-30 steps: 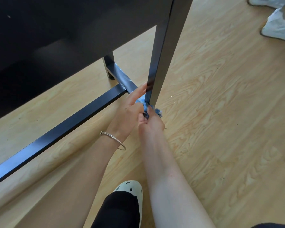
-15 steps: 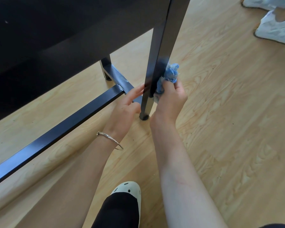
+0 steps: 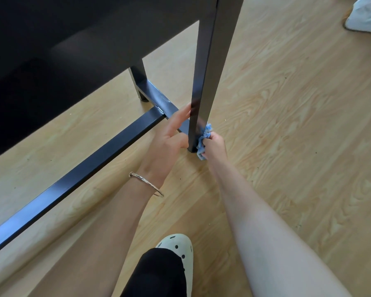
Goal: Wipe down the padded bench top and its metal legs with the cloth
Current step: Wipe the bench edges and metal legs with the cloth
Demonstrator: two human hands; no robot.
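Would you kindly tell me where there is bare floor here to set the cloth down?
The widest bare floor lies right of the near leg, between the right hand and the white shoe. A narrower strip runs beyond the crossbar. The leg's foot is crowded: the left hand and the cloth flank it.

Layout: bench top (image 3: 73, 39) upper left of frame. Front leg (image 3: 210, 71) drops at centre to the floor (image 3: 287, 146). Left hand (image 3: 167, 142) just left of its foot; right hand (image 3: 215, 146) just right, holding cloth (image 3: 202, 142) against it. Crossbar (image 3: 84, 170) runs lower left to centre, rear leg (image 3: 138, 82) behind. Shoe (image 3: 178, 245) bottom centre.
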